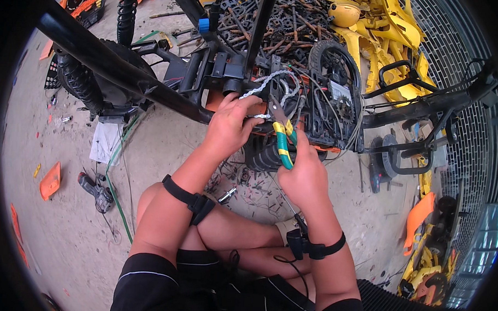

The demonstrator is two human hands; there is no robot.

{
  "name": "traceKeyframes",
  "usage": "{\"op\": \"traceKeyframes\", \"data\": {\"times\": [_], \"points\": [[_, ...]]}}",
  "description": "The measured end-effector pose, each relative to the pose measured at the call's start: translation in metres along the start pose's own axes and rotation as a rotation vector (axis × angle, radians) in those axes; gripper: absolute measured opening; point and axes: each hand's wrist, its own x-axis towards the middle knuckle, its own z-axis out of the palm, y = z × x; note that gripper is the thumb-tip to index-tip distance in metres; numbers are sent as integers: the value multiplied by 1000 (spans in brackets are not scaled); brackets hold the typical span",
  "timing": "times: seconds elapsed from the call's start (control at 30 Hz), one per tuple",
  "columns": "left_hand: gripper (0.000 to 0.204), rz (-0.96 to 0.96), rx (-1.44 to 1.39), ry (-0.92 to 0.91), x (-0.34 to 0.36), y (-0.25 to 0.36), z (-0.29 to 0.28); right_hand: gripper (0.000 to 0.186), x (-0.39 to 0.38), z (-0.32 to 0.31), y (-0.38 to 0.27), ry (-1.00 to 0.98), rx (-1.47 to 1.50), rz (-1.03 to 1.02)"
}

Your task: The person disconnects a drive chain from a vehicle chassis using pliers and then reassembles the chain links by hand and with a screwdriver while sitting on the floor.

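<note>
My right hand [306,171] is closed around the green and yellow handles of a pair of cutting pliers [284,143]. Their grey jaws point up and away, close to the frame of a black bike laid on its side. Just left of the pliers, my left hand [231,122] pinches a silver-wrapped, twisted cable [271,80], which loops away over the frame. Part of the cable is hidden behind my fingers. A black tube end [233,85] of the frame [177,101] sits right beyond my left fingers. Whether the jaws touch the cable, I cannot tell.
Behind the frame lies a heap of rusty metal parts [264,30], with yellow plastic panels [399,29] to its right. A spoked wheel [339,82] stands at the right. A power tool [96,193] and an orange panel piece [50,180] lie on the floor at left, near a green hose [116,189].
</note>
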Motion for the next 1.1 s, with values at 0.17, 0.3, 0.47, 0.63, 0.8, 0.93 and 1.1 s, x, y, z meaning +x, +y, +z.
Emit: {"op": "traceKeyframes", "data": {"times": [0.17, 0.3, 0.47, 0.63, 0.8, 0.93, 1.1], "points": [[47, -36, -1, -12, 0, 1, -1, 83, 1, -12, -7, 121, 47, -44], [47, -31, -18, -25, 3, 4, -4, 86, 7, -4, -5, 157, 46, -8], [47, -52, 8, -17, 0, 5, -3, 84, 10, 3, -3, -5, -144, 32], [47, -36, 7, -28, 0, 4, -4, 87, 9, -2, -3, 16, -147, 6], [49, -43, -13, -18, 1, 4, -3, 89, 6, 0, 0, 284, 15, -109], [49, -73, -41, -51, 2, 5, -3, 88, 7, 15, -2, 43, -111, 49], [52, -74, 16, -34, 2, 8, -4, 89, 8, 9, 2, 52, -83, -12]]}}
